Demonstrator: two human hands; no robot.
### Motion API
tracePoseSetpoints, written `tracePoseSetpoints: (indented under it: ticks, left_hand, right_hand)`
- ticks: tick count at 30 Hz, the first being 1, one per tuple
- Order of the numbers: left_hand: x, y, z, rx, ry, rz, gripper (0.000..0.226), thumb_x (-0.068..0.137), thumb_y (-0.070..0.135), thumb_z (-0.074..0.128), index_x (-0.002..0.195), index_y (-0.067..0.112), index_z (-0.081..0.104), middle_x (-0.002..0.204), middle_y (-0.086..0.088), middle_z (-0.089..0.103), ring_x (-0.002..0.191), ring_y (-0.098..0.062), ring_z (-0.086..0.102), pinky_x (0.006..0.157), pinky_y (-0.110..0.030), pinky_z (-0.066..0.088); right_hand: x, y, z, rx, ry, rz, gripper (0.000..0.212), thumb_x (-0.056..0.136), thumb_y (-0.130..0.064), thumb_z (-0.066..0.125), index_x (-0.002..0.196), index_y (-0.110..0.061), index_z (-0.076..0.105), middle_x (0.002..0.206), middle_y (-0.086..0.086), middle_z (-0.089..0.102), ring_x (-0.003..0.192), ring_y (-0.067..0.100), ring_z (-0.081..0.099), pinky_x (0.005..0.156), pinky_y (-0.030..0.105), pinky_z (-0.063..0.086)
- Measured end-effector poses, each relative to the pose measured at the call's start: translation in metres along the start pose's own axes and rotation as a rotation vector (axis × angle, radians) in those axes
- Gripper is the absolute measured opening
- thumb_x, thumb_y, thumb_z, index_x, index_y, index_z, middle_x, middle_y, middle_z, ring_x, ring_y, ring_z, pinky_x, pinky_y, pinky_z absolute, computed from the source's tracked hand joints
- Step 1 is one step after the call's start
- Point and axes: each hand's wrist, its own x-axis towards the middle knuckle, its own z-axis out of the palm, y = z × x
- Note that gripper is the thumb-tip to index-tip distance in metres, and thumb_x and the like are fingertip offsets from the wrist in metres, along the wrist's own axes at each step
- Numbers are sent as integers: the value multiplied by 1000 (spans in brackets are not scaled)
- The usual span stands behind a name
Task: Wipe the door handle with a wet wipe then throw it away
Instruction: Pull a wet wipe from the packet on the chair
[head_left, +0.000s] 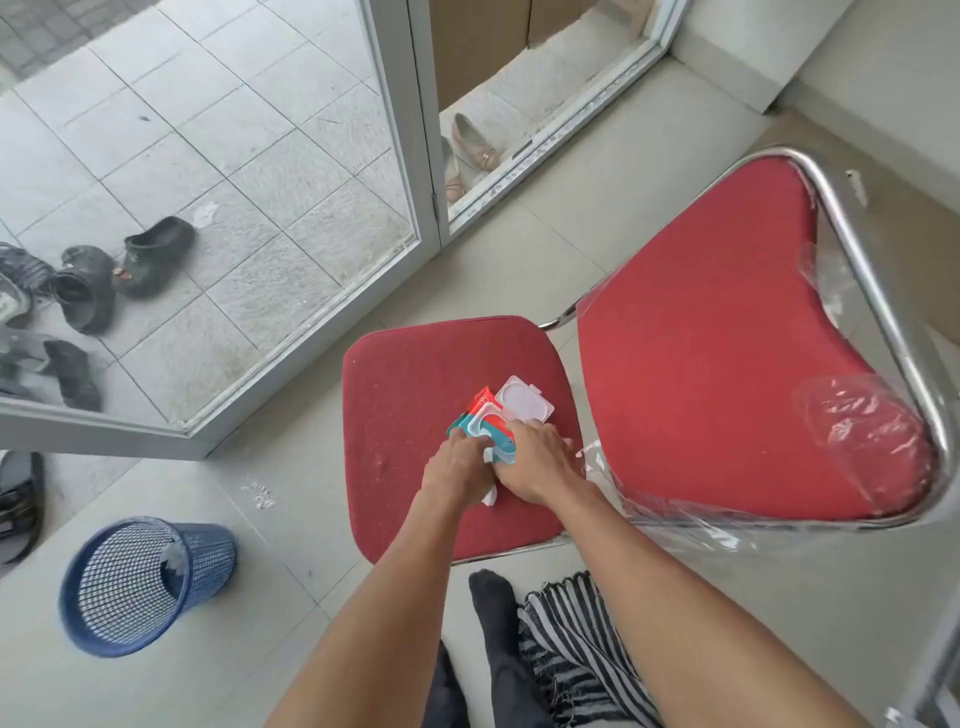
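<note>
Both hands work the teal-and-red soft plastic wet-wipe pack (485, 427), white flip lid open at one o'clock, on the red cushioned chair seat (415, 395). The left hand (457, 465) clamps the pack while the right hand (535, 462) pinches a white wipe (489, 496): the fetching step. Next, pull it free; the blue mesh wastebasket (148, 584) waits at eight o'clock.

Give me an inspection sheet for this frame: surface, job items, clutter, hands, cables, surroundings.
Surface: red chair seat, speckled with white flecks.
Job's things: wet wipe pack on the seat, flip lid open; white wipe showing under the hands; blue mesh bin on the floor; door handle not in view.
Clutter: loose plastic wrap on the chair back.
Hands: left hand and right hand both on the pack.
Cables: nothing seen.
Surroundings: glass door, shoes outside.
</note>
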Motion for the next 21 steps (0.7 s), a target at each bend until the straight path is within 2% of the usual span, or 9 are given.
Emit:
tracePoseSetpoints:
  ticks: [4, 10, 13, 17, 21]
  left_hand:
    - [9, -6, 13, 20, 15, -26, 33, 96, 20, 53, 126, 29, 63, 126, -8, 41, 112, -26, 55, 99, -42, 48]
    - [17, -9, 32, 26, 22, -4, 31, 94, 12, 53, 124, 9, 62, 121, -9, 52, 104, -24, 56, 91, -34, 51]
    - [16, -6, 37, -39, 72, -10, 27, 93, 8, 52, 117, 4, 63, 115, -11, 60, 92, -22, 59, 82, -32, 53]
    - [13, -2, 37, -165, 131, -80, 26, 92, 7, 53, 111, 0, 68, 109, -12, 68, 89, -25, 67, 77, -32, 57]
    - [11, -1, 27, -336, 244, -153, 17, 85, 6, 60, 89, -2, 75, 91, -13, 74, 78, -24, 70, 72, -35, 59]
  right_hand:
    - [2, 5, 13, -2, -14, 28, 46, 87, -42, 59, 124, -17, 52, 125, 7, 56, 120, 31, 51, 94, 44, 40]
    - [4, 12, 25, 32, -19, 18, 35, 87, -33, 60, 118, -16, 55, 124, 7, 57, 116, 30, 53, 93, 44, 43]
    - [4, 18, 27, 55, -30, 22, 37, 86, -31, 62, 120, -17, 54, 124, 7, 57, 116, 30, 53, 93, 43, 44]
    - [3, 24, 27, 54, -39, 31, 37, 87, -26, 60, 122, -17, 53, 123, 8, 58, 116, 32, 53, 95, 44, 44]
    - [0, 22, 27, 103, -42, 39, 35, 88, -22, 60, 122, -16, 54, 120, 9, 60, 112, 32, 57, 91, 42, 47]
